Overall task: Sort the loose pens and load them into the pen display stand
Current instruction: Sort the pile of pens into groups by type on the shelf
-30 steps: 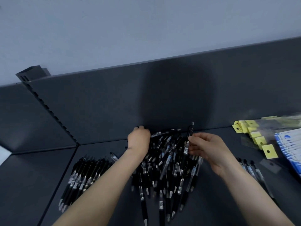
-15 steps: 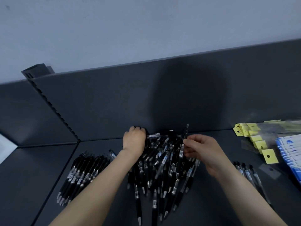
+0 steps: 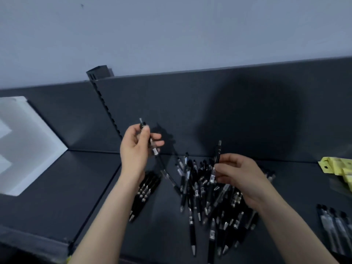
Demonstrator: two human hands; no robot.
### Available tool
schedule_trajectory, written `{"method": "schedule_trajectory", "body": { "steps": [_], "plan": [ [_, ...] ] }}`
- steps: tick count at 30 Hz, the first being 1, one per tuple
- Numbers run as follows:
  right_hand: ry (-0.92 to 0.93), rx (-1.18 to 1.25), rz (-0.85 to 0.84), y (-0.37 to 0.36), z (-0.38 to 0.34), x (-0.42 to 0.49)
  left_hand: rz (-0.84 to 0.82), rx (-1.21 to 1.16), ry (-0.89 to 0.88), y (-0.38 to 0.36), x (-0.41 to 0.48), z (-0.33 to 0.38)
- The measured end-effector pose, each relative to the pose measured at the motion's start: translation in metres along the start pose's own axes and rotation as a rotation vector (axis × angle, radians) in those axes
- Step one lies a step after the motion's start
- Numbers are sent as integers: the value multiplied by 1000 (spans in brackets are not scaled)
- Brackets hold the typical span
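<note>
We find the left grip up above the shelf, thumb and fingers pinching one black pen near its upper half; the right grip pinches a second pen at mid-barrel, just over the loose heap. Both held pens stand near upright, clicker end up, tip end down; the left one leans its top to the left, the right one its top slightly to the right. Blur hides the left pen's lower end.

Handling, in our judgement: light, stiff plastic barrels, smooth and apt to roll or slip; mid-barrel or the sleeve near the tip offers the surest hold, and a two-finger pinch suffices. Breakage risk is low, though clips may snag in the tangle.

The heap lies criss-crossed, most long axes running roughly front to back, silver tips mostly towards us. A neat row lies parallel beside the left wrist; another row sits at the right edge. We see no display stand we can identify
</note>
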State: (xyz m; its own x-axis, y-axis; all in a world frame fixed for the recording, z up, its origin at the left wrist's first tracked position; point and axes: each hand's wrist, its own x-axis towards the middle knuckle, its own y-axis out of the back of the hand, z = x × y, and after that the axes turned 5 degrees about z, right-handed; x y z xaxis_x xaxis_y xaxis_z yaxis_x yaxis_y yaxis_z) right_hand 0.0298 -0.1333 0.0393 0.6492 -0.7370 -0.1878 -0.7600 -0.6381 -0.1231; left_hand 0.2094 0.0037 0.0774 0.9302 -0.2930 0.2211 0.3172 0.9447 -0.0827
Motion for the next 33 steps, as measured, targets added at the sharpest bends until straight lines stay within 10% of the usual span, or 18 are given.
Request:
{"method": "schedule_trajectory", "body": {
  "steps": [9, 18, 33],
  "plan": [
    [-96, -29, -143, -104, 24, -12, 176, 176, 232, 122, 20, -18],
    [-162, -198, -26, -176, 62, -13, -115, 768, 181, 186, 45, -70],
    [-99, -347, 205, -230, 84, -7, -389, 863, 137, 194, 56, -99]
  ]
}}
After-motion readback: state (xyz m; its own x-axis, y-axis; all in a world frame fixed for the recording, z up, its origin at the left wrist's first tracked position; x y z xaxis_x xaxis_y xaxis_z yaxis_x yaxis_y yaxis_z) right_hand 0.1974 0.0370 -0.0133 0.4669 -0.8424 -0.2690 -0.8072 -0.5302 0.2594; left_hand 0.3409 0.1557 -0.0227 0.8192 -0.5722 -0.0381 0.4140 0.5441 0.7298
